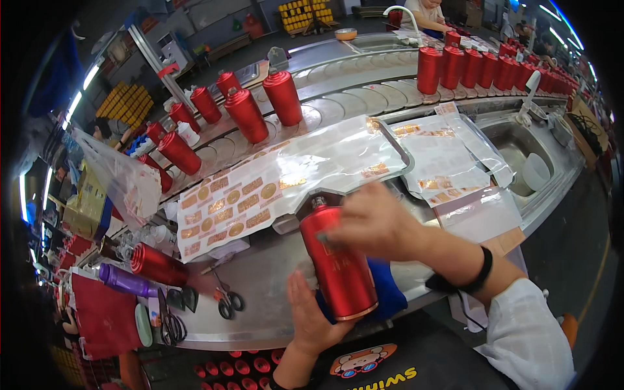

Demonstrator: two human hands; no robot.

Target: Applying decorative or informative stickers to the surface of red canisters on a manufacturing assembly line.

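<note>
A shiny red bottle [335, 273] with a metallic neck leans tilted in front of me, its base toward my body. My left hand [315, 318] supports its lower left side, fingers against it and partly hidden behind. In front of the bottle's upper part is my right hand [377, 224], closed and smeared by motion. Something small and greyish shows at its fingertips against faint gold markings on the bottle; I cannot make out what it is. A blue cloth [388, 289] lies under and beside the bottle.
Sheets of gold decals [240, 201] cover the table's far side. Scissors [227, 301], a purple bottle [123, 279] and another red bottle [158, 264] lie at left. Red bottles stand along a curved conveyor [364, 99]. A sink [513, 146] is at right. Another person [426, 14] sits beyond.
</note>
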